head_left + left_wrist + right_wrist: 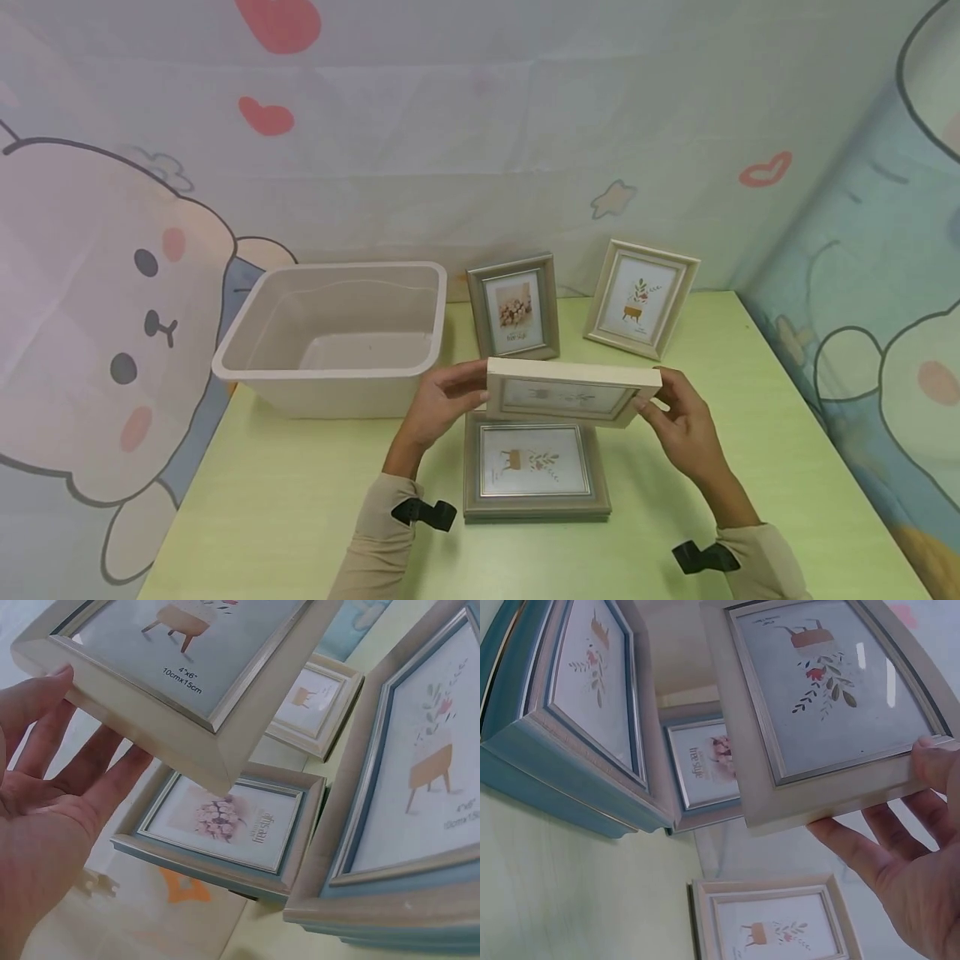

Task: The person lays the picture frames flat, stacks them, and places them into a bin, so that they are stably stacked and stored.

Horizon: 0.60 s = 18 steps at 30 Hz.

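Both hands hold up one cream picture frame, tilted, with its glass front turned toward me. The left hand grips its left end, thumb on the front and fingers behind, as the left wrist view shows. At the opposite end the right hand pinches the border in the same way. Below the held frame lies a short stack of picture frames; the top one has a grey-brown border and a plant-pot print. The held frame overlaps the stack's far edge in the head view.
A beige plastic bin stands at the back left. Toward the back, a grey-brown frame with a flower print and a cream frame with a plant print stand upright. Behind them hangs a cartoon-printed cloth. Everything sits on a green table.
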Motion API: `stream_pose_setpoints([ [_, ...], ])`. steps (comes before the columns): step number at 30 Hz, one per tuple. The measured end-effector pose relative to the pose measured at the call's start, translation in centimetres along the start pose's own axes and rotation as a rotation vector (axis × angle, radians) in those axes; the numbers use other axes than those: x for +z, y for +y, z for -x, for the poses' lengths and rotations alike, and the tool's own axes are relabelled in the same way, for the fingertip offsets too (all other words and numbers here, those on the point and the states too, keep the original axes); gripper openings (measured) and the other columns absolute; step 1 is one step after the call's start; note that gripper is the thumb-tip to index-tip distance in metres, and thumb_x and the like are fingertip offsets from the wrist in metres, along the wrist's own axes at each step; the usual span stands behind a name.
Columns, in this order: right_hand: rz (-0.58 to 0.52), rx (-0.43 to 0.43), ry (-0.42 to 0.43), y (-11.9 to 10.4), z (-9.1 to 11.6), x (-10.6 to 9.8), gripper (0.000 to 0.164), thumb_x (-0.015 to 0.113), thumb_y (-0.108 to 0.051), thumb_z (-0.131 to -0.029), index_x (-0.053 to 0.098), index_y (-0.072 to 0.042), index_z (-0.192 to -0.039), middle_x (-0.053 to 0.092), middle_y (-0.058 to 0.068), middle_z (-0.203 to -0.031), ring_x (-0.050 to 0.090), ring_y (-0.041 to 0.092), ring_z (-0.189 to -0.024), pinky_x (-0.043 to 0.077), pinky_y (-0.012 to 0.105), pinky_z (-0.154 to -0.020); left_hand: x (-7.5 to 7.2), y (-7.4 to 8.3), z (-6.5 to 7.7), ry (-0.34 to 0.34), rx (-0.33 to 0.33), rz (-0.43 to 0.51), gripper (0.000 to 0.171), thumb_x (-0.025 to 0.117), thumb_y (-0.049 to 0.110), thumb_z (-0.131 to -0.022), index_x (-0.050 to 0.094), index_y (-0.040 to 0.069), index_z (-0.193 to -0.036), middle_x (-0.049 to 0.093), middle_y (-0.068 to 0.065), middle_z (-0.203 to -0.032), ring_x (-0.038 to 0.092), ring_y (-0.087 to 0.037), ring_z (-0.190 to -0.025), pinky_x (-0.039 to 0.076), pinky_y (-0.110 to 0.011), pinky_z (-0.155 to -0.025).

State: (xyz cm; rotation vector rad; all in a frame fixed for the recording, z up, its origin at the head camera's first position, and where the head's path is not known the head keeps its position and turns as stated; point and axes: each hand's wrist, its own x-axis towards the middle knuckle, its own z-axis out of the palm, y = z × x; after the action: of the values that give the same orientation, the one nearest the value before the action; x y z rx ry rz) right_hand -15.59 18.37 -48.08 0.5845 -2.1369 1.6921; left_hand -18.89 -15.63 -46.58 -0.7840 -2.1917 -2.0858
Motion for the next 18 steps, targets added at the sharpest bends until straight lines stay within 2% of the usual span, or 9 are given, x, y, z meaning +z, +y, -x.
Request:
stream_pose_setpoints([
  [4,0.019,0.037,-0.015,-0.1,-0.2,-0.1,0.041,0.060,0.014,-0.091,0.050,0.010,-0.130,0.059,-0.022,-0.116,0.061,-0.007,-0.102,0.057,0.014,-0.076,0.1,-0.4,0.0,0.021,-0.022,-0.009,0.045,0.068,-0.010,-0.085,0.057,-0.016,-0.129,0.063,-0.036,-0.122,0.068,-0.003,-0.101,0.057,-0.025,-0.088],
  [11,-0.011,0.112,-0.083,0.5,-0.4,-0.2,0.038,0.057,0.004,-0.097,0.048,0.009,-0.134,0.064,-0.026,-0.113,0.067,-0.004,-0.096,0.061,0.024,-0.070,0.0,-0.7,0.3,0.024,-0.069,-0.013,0.057,0.068,-0.008,-0.086,0.048,-0.010,-0.141,0.058,-0.037,-0.129,0.069,-0.004,-0.095,0.059,-0.027,-0.080],
  [18,-0.062,0.245,-0.094,0.9,-0.4,0.0,0.040,0.058,-0.003,-0.099,0.046,0.008,-0.136,0.067,-0.026,-0.104,0.070,-0.001,-0.088,0.061,0.026,-0.066,0.0,-0.9,0.3,0.007,-0.077,-0.027,0.058,0.065,-0.006,-0.089,0.046,-0.005,-0.144,0.057,-0.037,-0.132,0.072,-0.014,-0.095,0.062,-0.047,-0.075],
])
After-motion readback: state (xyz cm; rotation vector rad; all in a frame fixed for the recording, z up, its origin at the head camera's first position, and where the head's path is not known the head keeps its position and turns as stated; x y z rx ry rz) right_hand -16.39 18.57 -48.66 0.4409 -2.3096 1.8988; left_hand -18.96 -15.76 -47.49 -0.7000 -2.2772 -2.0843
